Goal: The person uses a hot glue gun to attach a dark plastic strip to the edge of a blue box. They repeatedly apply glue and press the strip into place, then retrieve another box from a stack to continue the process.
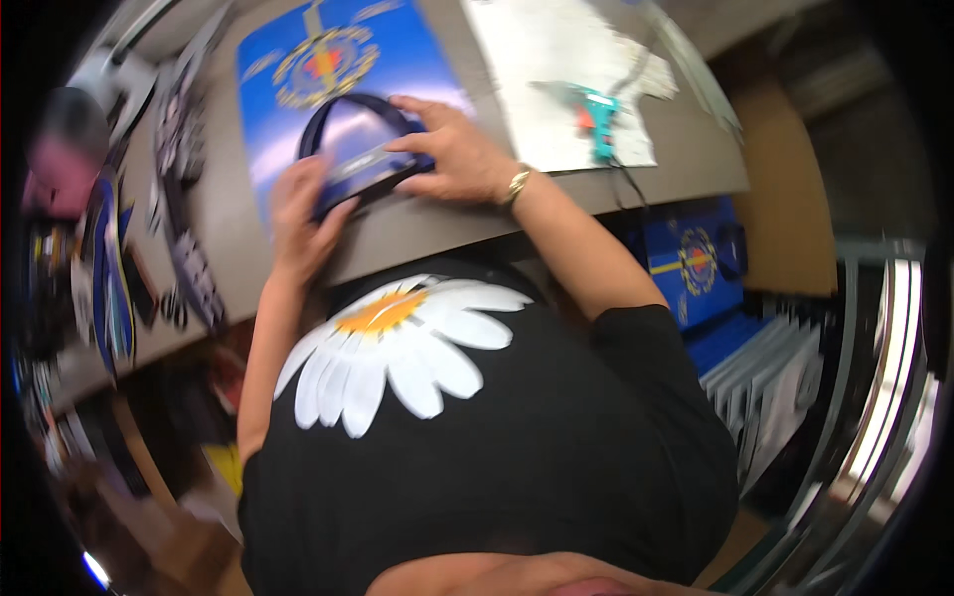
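Both my hands hold a dark navy arched band (363, 177) near the table's front edge. Its upper part curves into a loop, and a flat blue front with a pale mark faces me. I cannot tell exactly what kind of thing it is. My left hand (301, 214), slightly smeared by motion, grips the left end. At the right end, my right hand (452, 154) has fingers and thumb around the band, with a gold bracelet on the wrist. Under and behind the band lies a blue printed sheet or bag (263, 109) with a round yellow emblem.
A teal glue gun (602, 124) with its cord rests on a white sheet (527, 119) to the right. Dark straps and strips (179, 199) lie along the left of the grey table (437, 233). Blue printed bags (696, 258) stand below its right edge, near a brown board (790, 189).
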Motion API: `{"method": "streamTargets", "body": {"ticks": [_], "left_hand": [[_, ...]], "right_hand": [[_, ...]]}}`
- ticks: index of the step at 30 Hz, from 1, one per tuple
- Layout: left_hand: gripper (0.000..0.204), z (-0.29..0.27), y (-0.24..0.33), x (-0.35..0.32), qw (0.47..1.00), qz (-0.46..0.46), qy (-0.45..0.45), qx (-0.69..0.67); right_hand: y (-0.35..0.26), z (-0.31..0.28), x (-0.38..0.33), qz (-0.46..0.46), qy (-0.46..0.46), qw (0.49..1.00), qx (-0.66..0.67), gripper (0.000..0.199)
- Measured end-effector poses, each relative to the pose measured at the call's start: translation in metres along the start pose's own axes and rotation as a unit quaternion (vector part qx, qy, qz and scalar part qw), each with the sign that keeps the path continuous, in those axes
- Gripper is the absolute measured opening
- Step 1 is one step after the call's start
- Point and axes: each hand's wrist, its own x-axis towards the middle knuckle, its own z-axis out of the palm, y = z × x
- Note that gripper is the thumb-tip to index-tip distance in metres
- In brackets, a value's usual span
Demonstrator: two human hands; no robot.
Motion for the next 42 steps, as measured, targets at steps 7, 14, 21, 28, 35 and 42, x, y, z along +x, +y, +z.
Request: {"method": "streamTargets", "body": {"ticks": [7, 14, 21, 28, 35, 42], "left_hand": [[0.086, -0.038, -0.094, -0.025, 0.895, -0.380, 0.087, -0.217], [0.083, -0.070, -0.009, 0.015, 0.844, -0.376, 0.209, -0.320], [0.054, -0.114, -0.006, 0.021, 0.774, -0.352, 0.123, -0.512], [0.059, -0.120, 0.021, 0.023, 0.784, -0.220, 0.083, -0.574], [0.082, -0.026, 0.105, 0.073, 0.743, -0.178, -0.179, -0.620], [0.056, 0.026, 0.103, 0.064, 0.815, -0.203, -0.275, -0.468]], "right_hand": [[-0.015, -0.004, -0.043, 0.228, 0.003, 0.960, -0.164, 0.057], [-0.043, -0.002, -0.052, 0.313, 0.035, 0.946, -0.074, 0.055], [-0.039, -0.045, -0.045, 0.392, 0.077, 0.890, 0.220, 0.071], [-0.034, -0.119, -0.042, 0.370, 0.228, 0.795, 0.423, 0.092], [-0.051, -0.215, -0.129, 0.293, 0.490, 0.768, 0.289, 0.061], [-0.063, -0.293, -0.359, 0.350, 0.722, 0.590, 0.092, 0.048]]}}
